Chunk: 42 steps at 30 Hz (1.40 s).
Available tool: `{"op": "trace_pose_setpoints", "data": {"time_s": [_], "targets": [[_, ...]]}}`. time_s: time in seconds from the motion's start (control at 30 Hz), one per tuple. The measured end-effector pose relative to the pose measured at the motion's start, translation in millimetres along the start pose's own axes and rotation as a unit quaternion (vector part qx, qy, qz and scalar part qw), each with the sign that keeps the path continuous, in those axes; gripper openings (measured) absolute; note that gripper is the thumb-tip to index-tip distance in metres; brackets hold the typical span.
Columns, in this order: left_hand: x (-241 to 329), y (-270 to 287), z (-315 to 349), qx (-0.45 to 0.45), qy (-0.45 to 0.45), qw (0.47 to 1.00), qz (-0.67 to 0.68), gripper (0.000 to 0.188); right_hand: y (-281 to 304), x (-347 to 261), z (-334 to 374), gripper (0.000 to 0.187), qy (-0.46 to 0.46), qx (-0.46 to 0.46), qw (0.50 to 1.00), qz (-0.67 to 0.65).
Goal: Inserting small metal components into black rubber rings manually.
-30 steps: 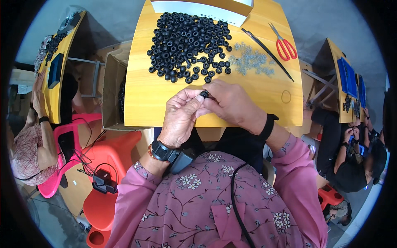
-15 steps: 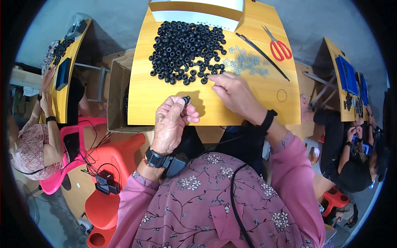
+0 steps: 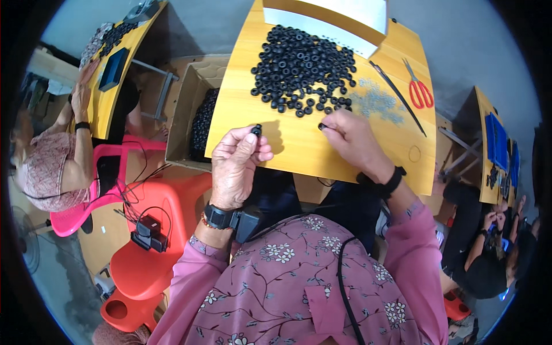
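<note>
A small black ring (image 3: 256, 130) is pinched between thumb and fingertips of the left hand (image 3: 236, 167), raised just off the near edge of the yellow desk (image 3: 299, 146). The right hand (image 3: 352, 138) is laid on the desk just beside the near edge of the pile of black rings (image 3: 302, 69), fingers curled onto a single ring (image 3: 323, 126) at the pile's fringe; whether that ring is actually gripped cannot be told.

Relative to the pile: a patch of small pale grey parts (image 3: 374, 103) is seen just to its right, touching the fringe. A thin black rod (image 3: 398, 98) is laid diagonally further right, and red-handled scissors (image 3: 420, 91) beyond that, near the desk's right edge. A yellow tray with white sheet (image 3: 339, 17) is set at the far side of the pile. To the left of the pile, off the desk, an open cardboard box (image 3: 187, 109) holding more black parts is placed beside the desk edge.
</note>
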<state>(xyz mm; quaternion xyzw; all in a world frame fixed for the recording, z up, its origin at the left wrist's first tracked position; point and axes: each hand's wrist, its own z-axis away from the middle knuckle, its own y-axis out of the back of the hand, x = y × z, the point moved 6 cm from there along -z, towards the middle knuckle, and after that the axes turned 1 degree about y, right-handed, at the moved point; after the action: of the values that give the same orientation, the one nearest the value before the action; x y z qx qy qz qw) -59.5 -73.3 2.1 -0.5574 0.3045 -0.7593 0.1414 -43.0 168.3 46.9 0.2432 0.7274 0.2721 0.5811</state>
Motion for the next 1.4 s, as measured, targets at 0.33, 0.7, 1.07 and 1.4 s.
{"op": "trace_pose_setpoints", "data": {"time_s": [0.33,0.7,1.07,1.4], "targets": [[-3.2,3.9,2.2,-0.013,0.018,0.999,0.029,0.022,-13.6,-1.8,43.3,0.015,-0.131,-0.032,0.976,-0.173],[55.4,102.5,-25.7,0.254,-0.153,0.955,0.004,0.033,-1.0,0.3,56.0,0.018,-0.195,-0.003,0.920,-0.341],[-6.8,-33.9,-12.9,-0.002,-0.076,0.970,-0.232,0.023,4.5,18.8,72.8,0.021,-0.177,0.043,0.861,-0.475],[-71.0,-105.6,-7.6,-0.186,0.015,0.948,-0.259,0.019,-4.3,28.8,84.2,0.015,-0.177,0.051,0.863,-0.470]]}}
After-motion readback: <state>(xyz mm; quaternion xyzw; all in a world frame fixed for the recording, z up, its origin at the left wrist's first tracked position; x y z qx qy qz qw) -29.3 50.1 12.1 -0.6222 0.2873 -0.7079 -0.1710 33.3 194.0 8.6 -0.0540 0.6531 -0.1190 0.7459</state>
